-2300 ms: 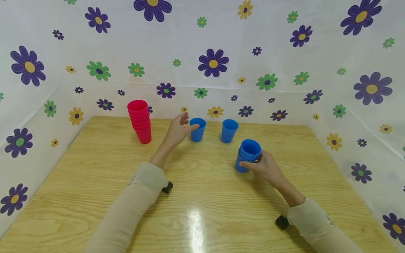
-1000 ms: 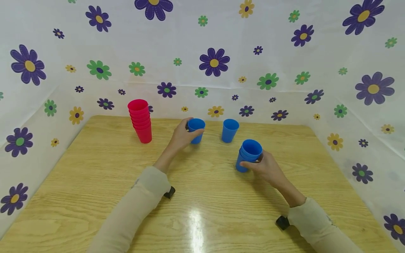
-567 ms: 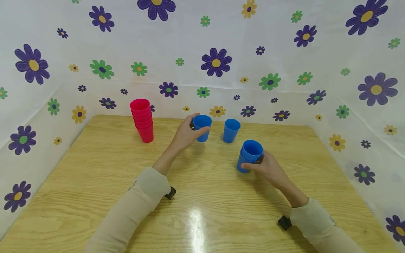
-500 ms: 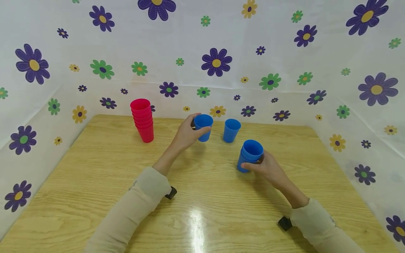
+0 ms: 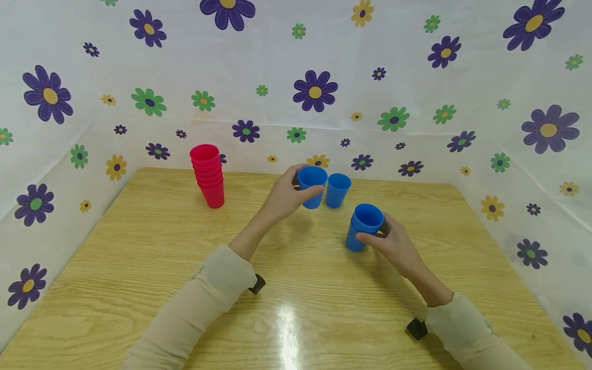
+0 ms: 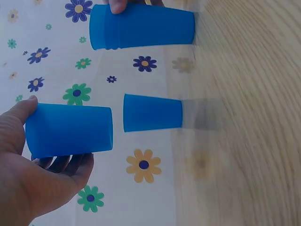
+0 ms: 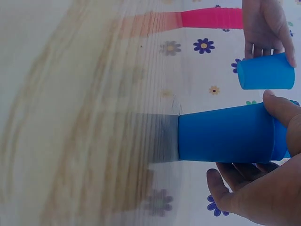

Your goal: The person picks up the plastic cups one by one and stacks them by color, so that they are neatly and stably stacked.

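My left hand [image 5: 288, 196] grips a single blue cup [image 5: 312, 191], thumb in front and fingers behind. In the left wrist view this cup [image 6: 75, 129] is held upright off the table. Just right of it, another blue cup [image 5: 337, 192] stands upright on the tabletop. Nearer and to the right is a short stack of nested blue cups [image 5: 355, 239]. My right hand [image 5: 396, 247] holds this stack from its right side, the thumb near the upper rims. In the right wrist view the stack's base [image 7: 188, 139] meets the table.
A tall stack of nested red cups [image 5: 211, 182] stands at the back left of the wooden table [image 5: 287, 288]. White flower-patterned sheeting [image 5: 259, 61] encloses the back and both sides. Light reflects off the table's front middle.
My left hand has reached the leftmost blue cup, taken hold, lifted it and carried it right, close to the standing cup. My right hand has stayed at the stack, its thumb shifting slightly.
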Demonstrator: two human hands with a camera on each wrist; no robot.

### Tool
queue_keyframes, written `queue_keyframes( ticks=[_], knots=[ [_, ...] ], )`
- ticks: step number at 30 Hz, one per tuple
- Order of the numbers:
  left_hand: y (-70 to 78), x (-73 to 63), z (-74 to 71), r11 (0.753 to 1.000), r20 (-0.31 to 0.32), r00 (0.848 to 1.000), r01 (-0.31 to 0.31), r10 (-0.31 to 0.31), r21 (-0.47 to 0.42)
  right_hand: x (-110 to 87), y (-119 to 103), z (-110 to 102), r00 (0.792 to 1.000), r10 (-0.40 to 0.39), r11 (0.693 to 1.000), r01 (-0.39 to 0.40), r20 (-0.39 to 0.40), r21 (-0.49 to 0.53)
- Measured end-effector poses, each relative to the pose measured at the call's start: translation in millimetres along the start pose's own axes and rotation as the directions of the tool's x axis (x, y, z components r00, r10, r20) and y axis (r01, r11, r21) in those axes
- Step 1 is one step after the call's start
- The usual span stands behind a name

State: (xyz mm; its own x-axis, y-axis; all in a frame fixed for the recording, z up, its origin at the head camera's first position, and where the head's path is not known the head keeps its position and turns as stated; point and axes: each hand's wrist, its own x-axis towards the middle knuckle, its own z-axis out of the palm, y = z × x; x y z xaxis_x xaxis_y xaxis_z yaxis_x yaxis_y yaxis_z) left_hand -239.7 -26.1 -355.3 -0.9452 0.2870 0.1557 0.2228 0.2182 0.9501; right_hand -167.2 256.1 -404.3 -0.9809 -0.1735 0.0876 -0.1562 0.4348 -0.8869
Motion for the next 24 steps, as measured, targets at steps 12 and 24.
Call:
queue_keyframes(
  ticks=[12,24],
  knots=[
    [29.8,-3.4,25.6,0.996,0.082,0.993,-0.081,0.084,-0.039,1.6,1,-2,0.999,-0.037,0.999,0.037,0.023,0.01],
    [49.3,-1.2,59.2,0.99,0.096,0.987,-0.122,0.129,-0.072,3.3,3,-5,0.998,-0.038,0.999,0.038,0.041,-0.009]
  ],
)
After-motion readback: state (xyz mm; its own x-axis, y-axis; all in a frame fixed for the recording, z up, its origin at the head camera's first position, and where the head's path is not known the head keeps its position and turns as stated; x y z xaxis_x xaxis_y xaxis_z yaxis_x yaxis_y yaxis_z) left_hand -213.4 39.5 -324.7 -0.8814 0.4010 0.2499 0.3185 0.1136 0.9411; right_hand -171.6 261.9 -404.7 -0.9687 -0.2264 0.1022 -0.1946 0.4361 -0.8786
